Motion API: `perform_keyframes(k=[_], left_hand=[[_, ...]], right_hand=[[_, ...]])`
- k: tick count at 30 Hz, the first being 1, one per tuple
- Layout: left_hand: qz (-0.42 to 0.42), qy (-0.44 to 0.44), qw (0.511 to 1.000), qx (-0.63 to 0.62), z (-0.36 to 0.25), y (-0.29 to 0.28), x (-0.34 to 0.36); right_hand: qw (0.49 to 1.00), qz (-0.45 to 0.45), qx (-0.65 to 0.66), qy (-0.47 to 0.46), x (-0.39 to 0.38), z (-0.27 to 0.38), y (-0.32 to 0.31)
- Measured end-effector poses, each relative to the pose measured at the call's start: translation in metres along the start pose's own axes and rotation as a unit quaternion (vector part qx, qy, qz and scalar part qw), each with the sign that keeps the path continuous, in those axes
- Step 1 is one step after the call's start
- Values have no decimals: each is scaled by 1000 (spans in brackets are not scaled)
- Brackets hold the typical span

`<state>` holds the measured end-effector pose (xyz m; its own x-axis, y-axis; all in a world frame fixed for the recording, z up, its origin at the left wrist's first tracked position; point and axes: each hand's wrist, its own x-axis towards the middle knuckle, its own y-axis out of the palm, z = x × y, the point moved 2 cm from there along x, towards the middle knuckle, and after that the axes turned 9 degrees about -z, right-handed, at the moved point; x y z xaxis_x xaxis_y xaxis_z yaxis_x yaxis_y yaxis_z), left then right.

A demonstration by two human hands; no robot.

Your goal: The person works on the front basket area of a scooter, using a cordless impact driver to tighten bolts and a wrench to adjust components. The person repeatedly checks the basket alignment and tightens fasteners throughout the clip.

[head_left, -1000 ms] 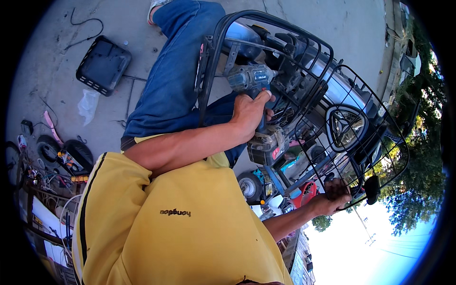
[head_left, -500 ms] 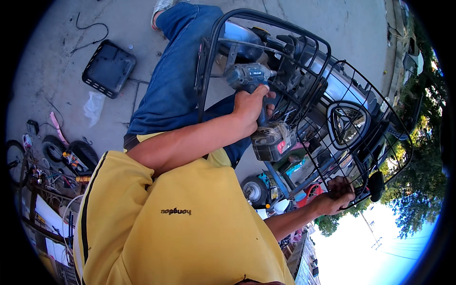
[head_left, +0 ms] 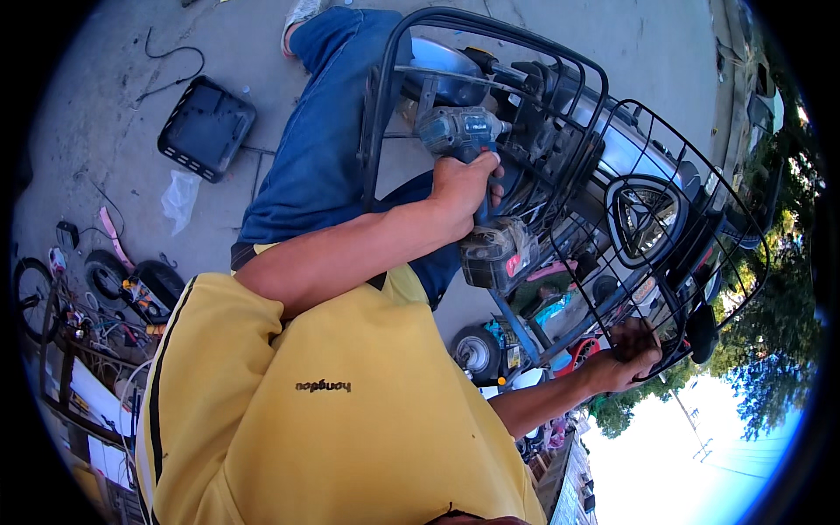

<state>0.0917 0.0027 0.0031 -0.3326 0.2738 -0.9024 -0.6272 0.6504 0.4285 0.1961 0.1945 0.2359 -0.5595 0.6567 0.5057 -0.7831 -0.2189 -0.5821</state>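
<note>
My left hand (head_left: 468, 188) is wrapped round the grip of a grey-blue cordless impact driver (head_left: 459, 131). A bulky battery (head_left: 499, 254) sits at the foot of the driver's handle. Its nose points right, against or close to dark brackets (head_left: 534, 122) on the front of an electric scooter; the exact contact point is too small to make out. My right hand (head_left: 634, 354) is closed on the near edge of a black wire basket (head_left: 700, 188), at the lower right. Through the basket's wires shows a triangular emblem panel (head_left: 646, 220) on the scooter.
A black tube frame (head_left: 382, 114) arches over the scooter, beside my jeans leg (head_left: 306, 140). On the concrete to the left lie a black plastic crate (head_left: 207, 127), a clear plastic bag (head_left: 180, 201) and a cable (head_left: 175, 74). Wheels and loose parts (head_left: 131, 289) crowd the lower left.
The whole view has shifted slightly. The impact driver sits a little higher in the picture, and the basket's far end a little further right. Both hands keep their holds.
</note>
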Motion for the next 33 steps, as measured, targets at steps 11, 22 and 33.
perform_keyframes(k=[11, 22, 33], left_hand=[[0, -17, 1000, -17, 3, 1, 2], [46, 15, 996, -69, 13, -7, 13], [67, 75, 995, -21, -5, -23, -14]], right_hand=[[999, -41, -30, 15, -2, 6, 3], [999, -12, -19, 23, 1, -3, -6], [999, 26, 6, 24, 2, -2, -6]])
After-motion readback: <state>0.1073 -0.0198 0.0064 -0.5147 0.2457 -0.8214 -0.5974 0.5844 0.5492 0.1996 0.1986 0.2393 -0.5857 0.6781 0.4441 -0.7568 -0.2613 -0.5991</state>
